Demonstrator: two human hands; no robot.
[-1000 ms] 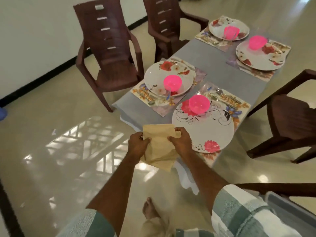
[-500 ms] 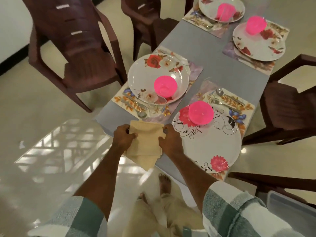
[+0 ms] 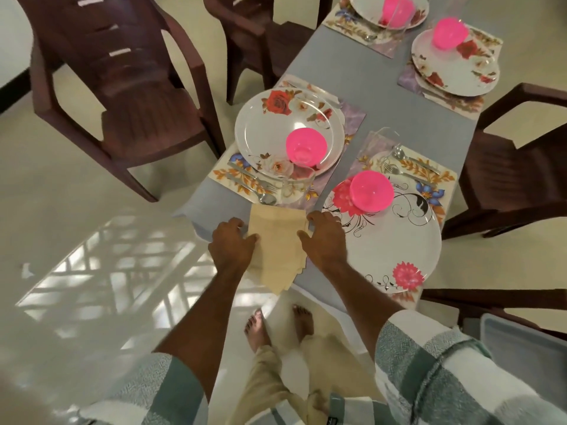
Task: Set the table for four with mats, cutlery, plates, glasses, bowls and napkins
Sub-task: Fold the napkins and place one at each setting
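Note:
A beige napkin stack (image 3: pixel 277 240) lies on the near end of the grey table (image 3: pixel 383 96), its lower corner hanging over the edge. My left hand (image 3: pixel 232 245) grips its left side and my right hand (image 3: pixel 322 237) its right side. Just beyond it is a floral mat (image 3: pixel 227 174) with a fork and spoon (image 3: pixel 260 187), a glass (image 3: pixel 296 185), a rose plate (image 3: pixel 267 130) and a pink bowl (image 3: pixel 305 147). To the right lies a large plate (image 3: pixel 395 243) with another pink bowl (image 3: pixel 371 190). Two more set places (image 3: pixel 454 65) are at the far end.
Brown plastic chairs stand on the left (image 3: pixel 122 84), at the far left end (image 3: pixel 254 32) and on the right (image 3: pixel 518 167). A grey bin edge (image 3: pixel 527 342) shows at lower right. My bare feet (image 3: pixel 276 326) are on the glossy floor below the table's end.
I have stepped closer to the table. Both hands have carried the napkin stack forward and down onto the table's near end, right behind the left mat.

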